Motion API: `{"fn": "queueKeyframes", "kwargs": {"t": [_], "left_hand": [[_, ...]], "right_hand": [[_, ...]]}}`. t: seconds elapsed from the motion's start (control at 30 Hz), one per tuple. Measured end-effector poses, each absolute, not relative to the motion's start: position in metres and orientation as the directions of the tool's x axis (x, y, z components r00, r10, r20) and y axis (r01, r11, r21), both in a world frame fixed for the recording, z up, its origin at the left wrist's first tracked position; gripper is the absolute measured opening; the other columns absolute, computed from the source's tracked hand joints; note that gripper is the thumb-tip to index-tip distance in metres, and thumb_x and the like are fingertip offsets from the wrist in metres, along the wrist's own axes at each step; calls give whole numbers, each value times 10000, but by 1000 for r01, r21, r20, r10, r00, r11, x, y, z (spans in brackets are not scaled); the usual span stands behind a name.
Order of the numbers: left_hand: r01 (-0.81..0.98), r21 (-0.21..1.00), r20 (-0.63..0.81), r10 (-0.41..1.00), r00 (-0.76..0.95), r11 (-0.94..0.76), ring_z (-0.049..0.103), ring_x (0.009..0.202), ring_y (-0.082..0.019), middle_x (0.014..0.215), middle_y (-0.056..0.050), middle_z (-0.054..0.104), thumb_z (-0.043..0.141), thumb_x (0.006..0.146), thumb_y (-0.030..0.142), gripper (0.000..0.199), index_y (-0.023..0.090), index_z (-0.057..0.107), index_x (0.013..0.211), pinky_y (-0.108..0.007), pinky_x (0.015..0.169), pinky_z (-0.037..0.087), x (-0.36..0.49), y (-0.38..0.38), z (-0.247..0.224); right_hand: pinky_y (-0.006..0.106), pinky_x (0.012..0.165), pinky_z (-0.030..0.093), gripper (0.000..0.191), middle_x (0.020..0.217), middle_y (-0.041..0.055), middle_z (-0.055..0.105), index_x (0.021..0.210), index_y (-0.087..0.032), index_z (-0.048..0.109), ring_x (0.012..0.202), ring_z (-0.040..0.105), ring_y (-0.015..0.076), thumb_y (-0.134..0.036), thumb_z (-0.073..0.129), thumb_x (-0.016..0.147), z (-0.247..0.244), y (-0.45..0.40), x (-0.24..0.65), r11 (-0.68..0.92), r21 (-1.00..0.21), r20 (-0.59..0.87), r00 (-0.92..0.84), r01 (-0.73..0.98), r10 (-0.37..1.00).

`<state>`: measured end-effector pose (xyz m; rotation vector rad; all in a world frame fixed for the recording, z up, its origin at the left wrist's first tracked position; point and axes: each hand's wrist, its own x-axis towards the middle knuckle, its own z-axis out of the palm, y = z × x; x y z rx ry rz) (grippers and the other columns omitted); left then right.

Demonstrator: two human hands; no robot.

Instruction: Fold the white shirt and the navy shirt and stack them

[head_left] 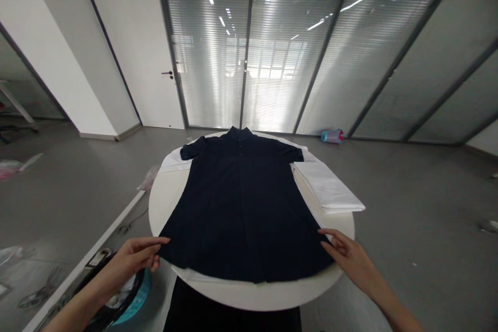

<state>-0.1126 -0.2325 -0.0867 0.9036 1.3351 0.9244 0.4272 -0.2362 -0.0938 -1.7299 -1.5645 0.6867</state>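
Observation:
A dark navy short-sleeved shirt [241,207] lies spread flat, front up, on a round white table [249,295], its collar at the far side and its hem near me. My left hand [142,254] pinches the shirt's lower left corner between thumb and fingers. At the lower right corner, my right hand [344,251] has its thumb and index finger on the side edge of the cloth. White cloth [175,161] shows beneath the left sleeve. A folded white cloth [330,187] lies to the right of the shirt, reaching past the table's edge.
A blue basket [136,301] stands on the floor at the lower left, beside a long white strip [89,259] and some cables. A small blue and red basket [332,136] lies near the glass wall. Plastic bags [150,179] lie left of the table.

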Motion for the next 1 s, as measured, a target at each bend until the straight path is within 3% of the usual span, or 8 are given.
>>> {"fn": "queueKeyframes", "kwargs": {"t": [0.2, 0.43, 0.53, 0.6, 0.67, 0.73, 0.87, 1.0], "left_hand": [[-175, 900, -407, 913, -15, 399, 562, 456, -114, 525, -36, 637, 900, 552, 402, 454, 148, 813, 918, -202, 473, 436, -119, -229, -80], [263, 896, -405, 901, 154, 358, 590, 433, -170, 485, -17, 624, 830, 579, 574, 576, 151, 791, 968, -253, 463, 455, -128, -230, -111], [457, 847, -375, 915, 148, 273, 543, 375, -164, 430, 17, 569, 709, 707, 657, 672, 155, 743, 1153, -241, 412, 409, -134, -222, -92], [593, 794, -229, 969, 88, 134, 515, 365, -155, 411, 30, 541, 652, 764, 658, 645, 164, 740, 1168, -234, 414, 394, -128, -205, -66], [703, 707, 24, 995, 92, -82, 584, 469, -165, 521, 3, 631, 637, 797, 618, 562, 186, 755, 1137, -241, 508, 453, -110, -176, -40], [752, 607, 158, 966, 205, -258, 673, 675, -196, 815, -50, 748, 571, 866, 578, 513, 211, 732, 1186, -268, 652, 518, -81, -136, -25], [750, 405, 235, 852, 467, -523, 644, 1116, -267, 1272, -125, 664, 490, 936, 476, 477, 160, 705, 1221, -344, 959, 497, -13, -36, -34], [835, 221, 206, 861, 465, -504, 400, 1414, -330, 1503, -168, 473, 473, 963, 497, 571, 129, 580, 1385, -452, 1159, 310, 28, 43, -75]], "right_hand": [[263, 512, 357, 406, 567, -53, 359, 915, -211, 728, 509, 417, 137, -553, 562, 771, -87, -237, 425, -37, -741, 27, 84, 671, 996], [290, 534, 407, 361, 557, -32, 471, 914, -245, 742, 510, 501, 165, -530, 562, 784, -104, -241, 432, -28, -586, -2, 33, 810, 999], [318, 613, 471, 359, 680, 15, 588, 860, -257, 746, 606, 581, 189, -560, 554, 835, -93, -233, 427, 11, -506, 118, 57, 862, 991], [337, 712, 511, 382, 784, 47, 624, 858, -248, 742, 724, 628, 210, -561, 524, 878, -81, -216, 419, 74, -480, 248, 55, 874, 967], [362, 856, 520, 379, 896, 70, 642, 945, -236, 739, 884, 647, 231, -530, 502, 915, -69, -187, 404, 190, -456, 347, -23, 870, 938], [400, 992, 478, 379, 1052, 90, 647, 1061, -232, 723, 1049, 626, 251, -503, 486, 942, -60, -147, 384, 296, -411, 386, -129, 862, 914], [420, 1095, 404, 475, 1366, 141, 566, 1295, -180, 641, 1257, 536, 285, -483, 451, 982, -58, -57, 340, 359, -282, 278, -282, 890, 918], [464, 1160, 301, 612, 1553, 163, 397, 1474, -147, 479, 1445, 331, 331, -530, 369, 1010, -78, 8, 313, 311, -156, 203, -278, 937, 939]]}}
